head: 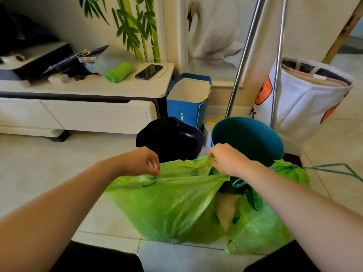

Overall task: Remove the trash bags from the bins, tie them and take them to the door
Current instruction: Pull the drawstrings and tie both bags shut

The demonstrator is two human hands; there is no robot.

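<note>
Hands [184, 161] on green bag [169, 209] — bins [249, 138] bare

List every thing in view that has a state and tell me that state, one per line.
Left hand: pinching the bag's rim.
Right hand: gripping the bag's rim.
Large green plastic trash bag: out of bin, mouth untied.
Second green trash bag: on floor, drawstring pulled.
Teal round bin: unlined.
Black bin: bagless.
Blue paper bag: open, upright.
</note>
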